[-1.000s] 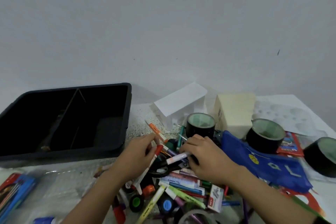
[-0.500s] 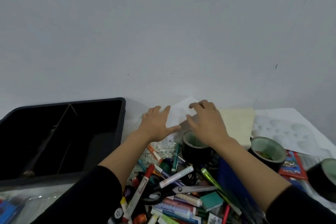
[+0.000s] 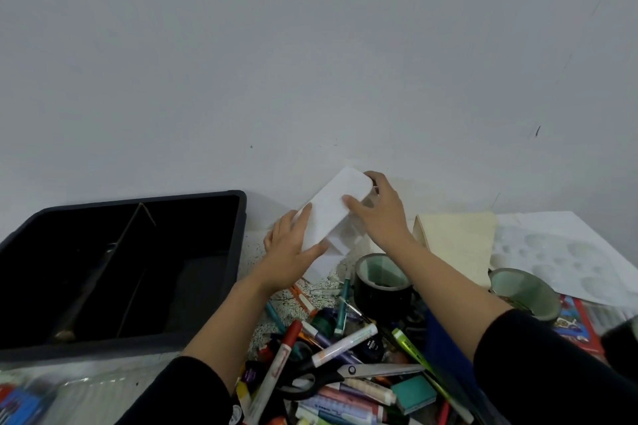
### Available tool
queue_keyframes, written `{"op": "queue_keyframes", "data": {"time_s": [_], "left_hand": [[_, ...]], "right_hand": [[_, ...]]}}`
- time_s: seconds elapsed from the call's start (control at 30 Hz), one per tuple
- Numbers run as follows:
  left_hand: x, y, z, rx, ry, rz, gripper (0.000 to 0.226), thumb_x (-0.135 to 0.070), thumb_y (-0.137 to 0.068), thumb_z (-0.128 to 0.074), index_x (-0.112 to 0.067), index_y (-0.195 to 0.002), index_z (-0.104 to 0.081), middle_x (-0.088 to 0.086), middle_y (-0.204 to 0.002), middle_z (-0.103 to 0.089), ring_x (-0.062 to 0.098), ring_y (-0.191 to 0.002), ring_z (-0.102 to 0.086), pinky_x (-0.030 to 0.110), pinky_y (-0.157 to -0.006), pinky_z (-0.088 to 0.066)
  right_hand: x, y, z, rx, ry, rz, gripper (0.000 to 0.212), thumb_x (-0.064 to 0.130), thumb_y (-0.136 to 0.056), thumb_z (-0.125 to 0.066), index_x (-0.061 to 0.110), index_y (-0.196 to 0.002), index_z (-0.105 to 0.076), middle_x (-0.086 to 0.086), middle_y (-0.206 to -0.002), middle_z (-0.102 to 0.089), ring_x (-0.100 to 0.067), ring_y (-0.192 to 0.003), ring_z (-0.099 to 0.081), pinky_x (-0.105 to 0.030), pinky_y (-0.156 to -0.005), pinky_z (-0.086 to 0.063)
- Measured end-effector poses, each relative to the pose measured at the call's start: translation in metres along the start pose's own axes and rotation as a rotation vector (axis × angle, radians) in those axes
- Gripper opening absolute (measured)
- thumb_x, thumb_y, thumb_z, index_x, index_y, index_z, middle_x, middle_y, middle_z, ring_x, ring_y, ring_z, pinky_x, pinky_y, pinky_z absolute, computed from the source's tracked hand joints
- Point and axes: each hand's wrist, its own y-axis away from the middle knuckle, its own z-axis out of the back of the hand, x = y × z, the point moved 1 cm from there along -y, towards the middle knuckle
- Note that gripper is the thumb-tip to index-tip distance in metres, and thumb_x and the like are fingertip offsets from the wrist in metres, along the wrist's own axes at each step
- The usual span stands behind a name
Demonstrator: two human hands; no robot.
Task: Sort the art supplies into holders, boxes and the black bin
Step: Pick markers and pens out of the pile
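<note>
2 half-curled grips on white box [image 3: 332, 210]: left hand [image 3: 289, 254], right hand [image 3: 384, 217]

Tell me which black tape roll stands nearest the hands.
The tape roll just below the right hand, bordering the pen pile. A second roll stands farther right beside the cream box; a third roll is cut off at the frame's edge.

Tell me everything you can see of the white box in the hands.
The white box is plain, oblong and matte, seemingly card. It is tilted, its length running lower left to upper right, by the wall between the black bin and a cream box. The left hand grips its lower end, the right hand its upper end, thumbs on its top face. A white flap shows beneath it.
</note>
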Motion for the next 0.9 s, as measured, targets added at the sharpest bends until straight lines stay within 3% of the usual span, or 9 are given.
{"op": "queue_keyframes", "data": {"time_s": [0.13, 0.23, 0.37, 0.43, 0.5, 0.57, 0.7, 0.8, 0.9], "left_hand": [[0.003, 0.004, 0.003, 0.074, 0.201, 0.078, 0.079, -0.029, -0.107, -0.045, -0.032, -0.158, 0.015, -0.006, -0.166, 0.023, 0.018, -0.153, 0.020, 0.045, -0.125, 0.004], [0.007, 0.002, 0.007, 0.085, 0.331, 0.059, 0.083, 0.001, -0.103, -0.043, -0.022, -0.159, 0.014, -0.006, -0.165, 0.021, 0.012, -0.152, 0.020, 0.036, -0.125, 0.006], [0.014, 0.006, 0.003, -0.073, 0.477, 0.186, 0.081, 0.015, -0.095, -0.041, -0.017, -0.162, -0.009, -0.004, -0.165, -0.014, 0.017, -0.152, -0.019, 0.027, -0.113, -0.032], [0.016, 0.007, -0.003, -0.196, 0.529, 0.202, 0.054, 0.001, -0.102, -0.046, -0.015, -0.152, -0.037, 0.003, -0.145, -0.053, 0.013, -0.129, -0.054, 0.019, -0.090, -0.049], [0.007, 0.012, -0.006, -0.258, 0.573, 0.196, 0.037, 0.000, -0.104, -0.044, -0.011, -0.138, -0.051, -0.001, -0.117, -0.064, -0.004, -0.096, -0.063, 0.009, -0.069, -0.051], [0.002, 0.016, -0.008, -0.264, 0.646, 0.210, 0.039, 0.005, -0.103, -0.040, -0.009, -0.138, -0.051, -0.003, -0.112, -0.063, -0.003, -0.090, -0.061, 0.009, -0.063, -0.050], [-0.002, 0.026, -0.005, -0.226, 0.671, 0.266, 0.053, 0.010, -0.101, -0.035, -0.023, -0.141, -0.046, -0.013, -0.114, -0.060, -0.001, -0.104, -0.055, 0.009, -0.067, -0.045], [-0.004, 0.033, 0.000, -0.209, 0.699, 0.289, 0.055, 0.017, -0.098, -0.037, -0.023, -0.133, -0.052, -0.010, -0.114, -0.065, 0.001, -0.106, -0.058, 0.005, -0.065, -0.047], [-0.007, 0.042, 0.009, -0.222, 0.776, 0.250, 0.062, 0.019, -0.095, -0.043, -0.019, -0.143, -0.048, -0.001, -0.134, -0.063, 0.009, -0.121, -0.059, 0.019, -0.091, -0.052]], "right_hand": [[0.015, 0.009, -0.016, 0.038, 0.006, 0.187, 0.058, 0.034, -0.087, -0.077, 0.026, -0.138, -0.049, 0.013, -0.132, -0.054, -0.010, -0.126, -0.043, -0.026, -0.100, -0.039], [0.035, 0.017, -0.021, 0.075, 0.117, 0.336, 0.067, 0.042, -0.086, -0.076, 0.023, -0.144, -0.048, 0.006, -0.140, -0.053, -0.011, -0.133, -0.038, -0.025, -0.108, -0.033], [0.053, 0.036, -0.040, 0.167, 0.572, 0.644, 0.076, 0.034, -0.091, -0.070, 0.010, -0.154, -0.034, -0.009, -0.150, -0.047, -0.026, -0.141, -0.037, -0.032, -0.116, -0.026], [0.058, 0.045, -0.054, 0.127, 0.734, 0.767, 0.083, 0.010, -0.086, -0.075, 0.004, -0.155, -0.030, -0.014, -0.154, -0.043, -0.031, -0.143, -0.038, -0.030, -0.117, -0.020], [0.066, 0.046, -0.058, 0.171, 0.770, 0.787, 0.082, -0.005, -0.090, -0.060, 0.003, -0.158, -0.016, -0.016, -0.163, -0.025, -0.030, -0.151, -0.022, -0.026, -0.117, -0.006], [0.073, 0.040, -0.054, 0.308, 0.713, 0.710, 0.077, -0.009, -0.093, -0.049, 0.006, -0.159, -0.012, -0.014, -0.166, -0.016, -0.028, -0.154, -0.012, -0.027, -0.121, -0.004], [0.080, 0.036, -0.042, 0.364, 0.411, 0.592, 0.058, 0.005, -0.097, -0.054, 0.017, -0.152, -0.040, -0.001, -0.160, -0.033, -0.017, -0.146, -0.032, -0.030, -0.116, -0.031], [0.088, 0.042, -0.026, 0.230, 0.084, 0.460, 0.043, 0.007, -0.095, -0.057, 0.020, -0.136, -0.057, 0.005, -0.141, -0.054, -0.004, -0.127, -0.050, -0.022, -0.096, -0.050], [0.092, 0.051, -0.006, 0.045, -0.140, 0.342, 0.022, 0.006, -0.094, -0.061, 0.017, -0.114, -0.066, 0.006, -0.113, -0.067, 0.001, -0.106, -0.061, -0.013, -0.073, -0.050]]}}
